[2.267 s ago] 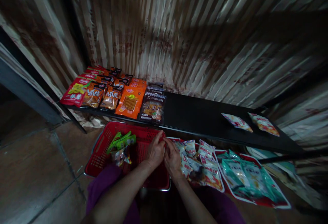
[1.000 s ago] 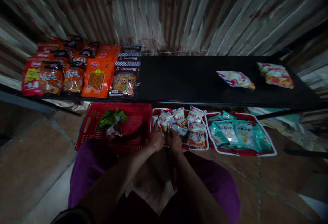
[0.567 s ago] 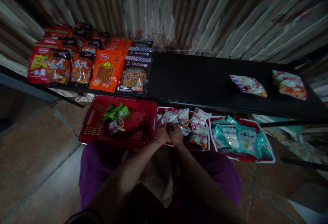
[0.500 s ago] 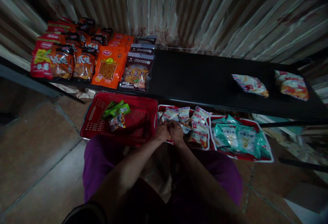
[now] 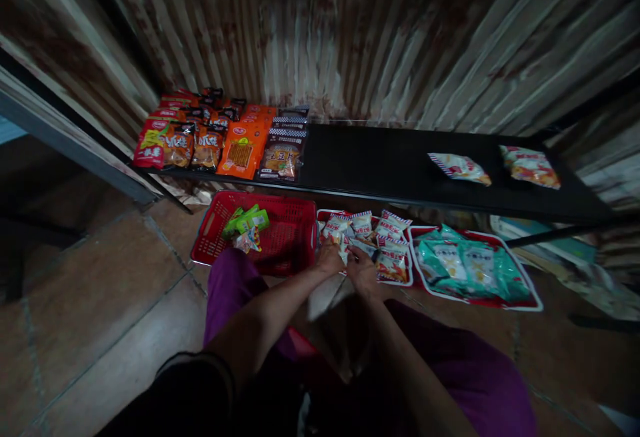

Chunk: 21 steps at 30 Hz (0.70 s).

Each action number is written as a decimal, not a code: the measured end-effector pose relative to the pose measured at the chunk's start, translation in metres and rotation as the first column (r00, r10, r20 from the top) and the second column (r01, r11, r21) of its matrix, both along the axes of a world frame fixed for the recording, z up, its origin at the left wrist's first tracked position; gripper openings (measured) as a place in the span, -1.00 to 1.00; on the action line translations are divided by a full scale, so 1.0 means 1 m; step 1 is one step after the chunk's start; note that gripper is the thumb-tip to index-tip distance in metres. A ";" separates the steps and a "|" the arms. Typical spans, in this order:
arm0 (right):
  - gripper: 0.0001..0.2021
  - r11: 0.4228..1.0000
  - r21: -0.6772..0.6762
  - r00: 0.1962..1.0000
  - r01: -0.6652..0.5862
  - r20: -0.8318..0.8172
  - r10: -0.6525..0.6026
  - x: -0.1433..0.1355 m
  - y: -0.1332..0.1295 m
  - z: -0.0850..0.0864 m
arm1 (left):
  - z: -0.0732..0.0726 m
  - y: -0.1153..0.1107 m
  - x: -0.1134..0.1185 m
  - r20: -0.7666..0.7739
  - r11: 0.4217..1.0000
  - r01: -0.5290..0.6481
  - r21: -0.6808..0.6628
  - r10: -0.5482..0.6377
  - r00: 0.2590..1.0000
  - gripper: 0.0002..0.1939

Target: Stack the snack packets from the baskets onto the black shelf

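Note:
My left hand (image 5: 329,260) and my right hand (image 5: 363,272) are close together over the front of the middle basket (image 5: 411,270), which is red with a white rim. Both have their fingers closed on a small white snack bag (image 5: 345,248), one at each side. My fingers hide part of it. Just behind, several similar snack bags (image 5: 391,226) with striped edges fill the basket. One of them, printed orange (image 5: 391,264), lies right of my right hand.
A black shelf (image 5: 365,157) runs behind the baskets, with orange, red and dark snack packs (image 5: 243,150) on its left and two white bags (image 5: 530,166) at its right. A red basket (image 5: 290,224) holds green packets (image 5: 251,219); another holds teal bags (image 5: 467,264).
My view has shifted, so the shelf packs sit further right and lower. My hands have moved slightly apart, and a white bag shows between them.

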State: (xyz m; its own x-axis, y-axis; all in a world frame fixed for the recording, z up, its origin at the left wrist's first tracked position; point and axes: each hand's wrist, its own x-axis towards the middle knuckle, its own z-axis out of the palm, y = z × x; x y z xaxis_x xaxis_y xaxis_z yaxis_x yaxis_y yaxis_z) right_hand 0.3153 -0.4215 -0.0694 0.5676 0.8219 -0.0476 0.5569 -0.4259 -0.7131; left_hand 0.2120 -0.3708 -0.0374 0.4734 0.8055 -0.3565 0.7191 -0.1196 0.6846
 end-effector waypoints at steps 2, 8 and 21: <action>-0.65 0.999 0.043 1.000 0.000 0.005 0.000 0.007 -0.009 0.012 | 0.007 -0.006 0.010 -0.025 1.000 0.011 0.024 -0.010 1.000 -0.61; -0.64 0.986 0.153 0.997 0.067 -0.039 -0.062 0.038 -0.049 0.035 | 0.026 -0.040 0.035 -0.058 0.991 0.084 0.106 -0.078 0.995 -0.58; -0.61 0.959 0.223 0.984 0.176 -0.067 -0.165 0.044 -0.075 0.060 | 0.057 -0.068 0.025 -0.156 0.977 0.101 0.189 -0.072 0.985 -0.57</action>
State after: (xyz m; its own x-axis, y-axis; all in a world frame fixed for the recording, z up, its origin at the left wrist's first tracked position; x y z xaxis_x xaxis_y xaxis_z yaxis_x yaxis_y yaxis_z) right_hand 0.3594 -0.4969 -0.0099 0.7020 0.7053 0.0990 0.4533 -0.3352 -0.8259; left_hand 0.2367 -0.4389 0.0196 0.4984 0.8248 -0.2669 0.7911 -0.3068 0.5291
